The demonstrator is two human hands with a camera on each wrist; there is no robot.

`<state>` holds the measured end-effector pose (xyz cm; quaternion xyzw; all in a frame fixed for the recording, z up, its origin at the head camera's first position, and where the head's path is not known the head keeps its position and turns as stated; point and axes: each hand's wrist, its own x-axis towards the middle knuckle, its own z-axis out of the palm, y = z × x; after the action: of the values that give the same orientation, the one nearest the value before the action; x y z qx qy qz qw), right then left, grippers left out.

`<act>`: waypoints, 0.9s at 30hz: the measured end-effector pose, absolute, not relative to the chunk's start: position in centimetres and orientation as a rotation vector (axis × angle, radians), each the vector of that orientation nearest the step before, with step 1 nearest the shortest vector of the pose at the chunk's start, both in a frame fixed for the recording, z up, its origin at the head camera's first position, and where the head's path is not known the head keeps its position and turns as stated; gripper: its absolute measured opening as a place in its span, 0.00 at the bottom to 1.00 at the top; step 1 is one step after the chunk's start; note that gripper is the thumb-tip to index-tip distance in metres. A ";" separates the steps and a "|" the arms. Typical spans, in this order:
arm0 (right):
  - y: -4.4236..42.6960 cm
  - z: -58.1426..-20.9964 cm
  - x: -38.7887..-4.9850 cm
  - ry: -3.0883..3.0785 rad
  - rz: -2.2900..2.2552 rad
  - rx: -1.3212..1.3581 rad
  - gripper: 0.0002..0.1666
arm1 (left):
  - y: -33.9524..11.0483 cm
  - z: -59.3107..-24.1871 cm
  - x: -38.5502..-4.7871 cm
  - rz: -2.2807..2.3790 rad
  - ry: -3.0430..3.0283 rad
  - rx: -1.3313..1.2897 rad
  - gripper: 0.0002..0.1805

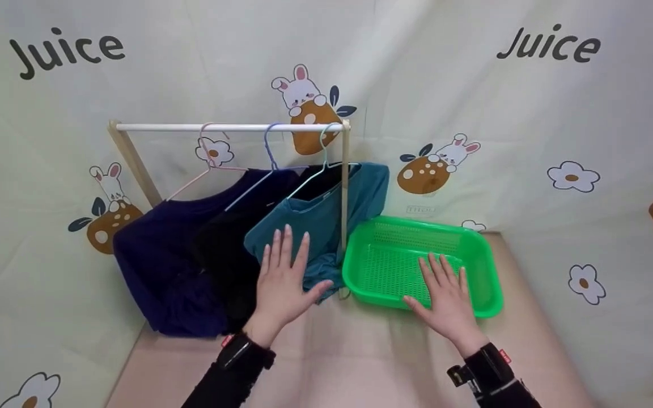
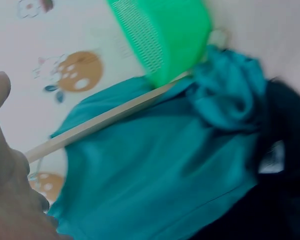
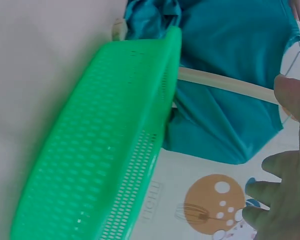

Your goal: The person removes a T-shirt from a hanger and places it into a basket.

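The left hand (image 1: 282, 289) and right hand (image 1: 446, 303) are apart, fingers straight, holding nothing. The teal shirt (image 1: 323, 218) hangs nearest the left hand, maybe not touching. The basket (image 1: 386, 266), longest side to side, sits by the right.

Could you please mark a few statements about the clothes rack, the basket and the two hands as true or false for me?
1. Three hangers hang from the white rail. True.
2. Among the garments, the teal shirt is nearest the green basket. True.
3. The left hand grips the dark blue garment. False: the left hand grips nothing, its fingers extended.
4. The right hand holds nothing. True.
5. In the head view, the green basket stands at the left end of the clothes rack. False: it stands by the right end.
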<state>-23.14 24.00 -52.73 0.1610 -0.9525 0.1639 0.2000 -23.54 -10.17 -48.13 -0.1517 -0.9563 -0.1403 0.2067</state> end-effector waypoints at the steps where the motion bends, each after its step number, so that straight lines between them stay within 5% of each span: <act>1: 24.0 -52.4 -23.2 -2.643 0.472 0.456 0.53 | -10.2 -47.4 -23.8 -0.393 -2.658 -0.419 0.54; 12: 23.8 -50.4 -24.5 -2.503 0.554 0.491 0.47 | -10.1 -42.2 -27.7 -0.501 -2.582 -0.421 0.50; 27: 22.1 -54.0 -26.0 -2.505 0.696 0.523 0.39 | -8.9 -38.2 -32.4 -0.704 -2.719 -0.432 0.42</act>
<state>-26.00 22.12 -53.96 0.1915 -0.9165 0.2546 0.2421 -32.37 -8.94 -38.24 -0.1503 -0.9461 -0.2449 0.1493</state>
